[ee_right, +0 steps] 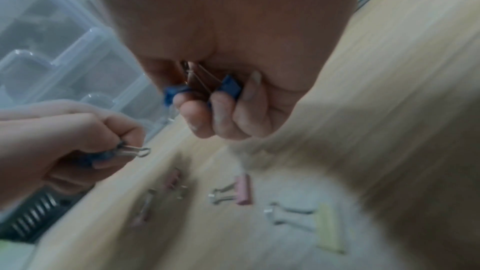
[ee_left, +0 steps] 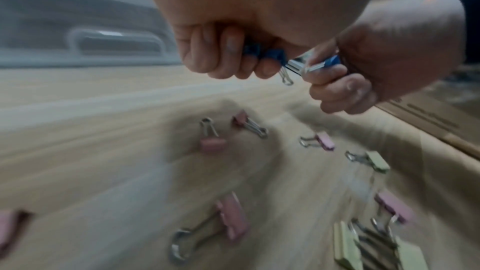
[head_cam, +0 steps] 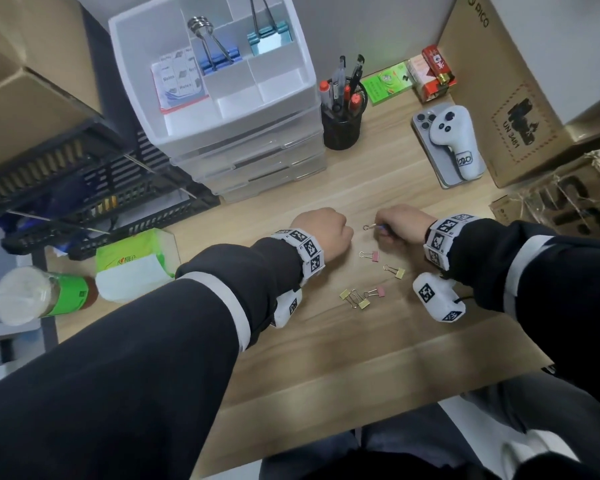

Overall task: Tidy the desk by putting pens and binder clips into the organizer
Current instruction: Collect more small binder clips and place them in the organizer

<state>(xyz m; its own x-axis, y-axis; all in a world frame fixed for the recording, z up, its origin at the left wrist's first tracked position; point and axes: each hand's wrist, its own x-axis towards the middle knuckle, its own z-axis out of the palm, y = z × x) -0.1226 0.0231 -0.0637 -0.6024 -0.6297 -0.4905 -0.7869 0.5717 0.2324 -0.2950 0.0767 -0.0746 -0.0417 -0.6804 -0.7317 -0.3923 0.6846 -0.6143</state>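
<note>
My left hand [head_cam: 321, 230] is a closed fist on the wooden desk [head_cam: 291, 341]; in the left wrist view its fingers [ee_left: 207, 56] curl round small blue binder clips [ee_left: 270, 54]. A little to its right, my right hand [head_cam: 397, 225] grips more blue clips [ee_right: 230, 87], and a wire handle [head_cam: 368, 227] pokes out to the left. Several loose pink [head_cam: 374, 256] and yellow [head_cam: 398, 272] clips lie just in front of both hands. The white organizer [head_cam: 222, 109] stands at the back left, with large blue [head_cam: 219, 62] and teal clips [head_cam: 267, 34] in its top compartments.
A black mesh cup [head_cam: 342, 128] of pens stands right of the organizer. A phone with a white controller [head_cam: 454, 140] lies at the back right, beside cardboard boxes [head_cam: 506, 84]. A black basket [head_cam: 94, 199], tissue pack [head_cam: 136, 265] and bottle [head_cam: 59, 294] sit at the left.
</note>
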